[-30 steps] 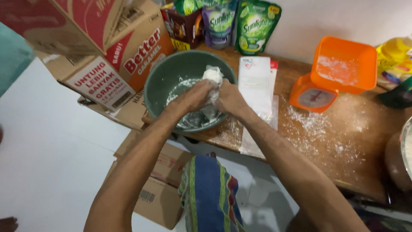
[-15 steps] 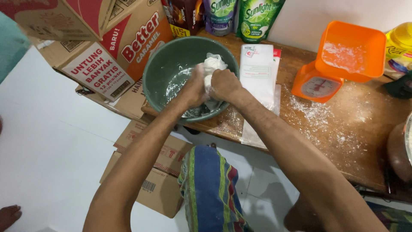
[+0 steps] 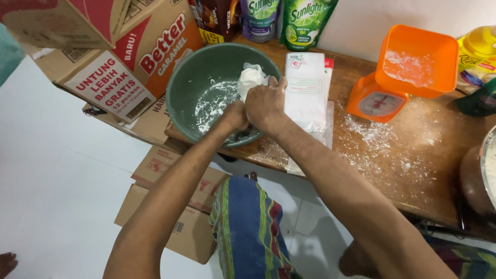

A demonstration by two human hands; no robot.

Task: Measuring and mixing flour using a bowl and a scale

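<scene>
Both hands working inside the green bowl (image 3: 188, 85), low at its near wall. Right hand (image 3: 266, 103) closed around the lower part of a white plastic bag (image 3: 251, 77), the bag's bunched top rising just beyond the knuckles; grip placed low, judged to squeeze or steady the contents over the bowl so spillage lands inside. Left hand (image 3: 235, 114) pressed against the right, fingers curled; whether clamped on the bag or only bracing cannot be told, fingertips hidden behind the right hand. White powder smeared on the bowl floor just left of both hands.

Bowl seated at the near edge of the wooden table (image 3: 413, 175), overhanging slightly, judged to keep it within easy reach. White flat packet (image 3: 306, 85) lying just right of the right hand, touching or nearly touching the bowl rim. Orange kitchen scale (image 3: 385, 95) with its dusted orange tray (image 3: 418, 57) well to the right, powder scattered on the table between. Cardboard boxes (image 3: 119, 67) stacked to the left of the bowl, green pouches (image 3: 305, 20) beyond it against the wall.
</scene>
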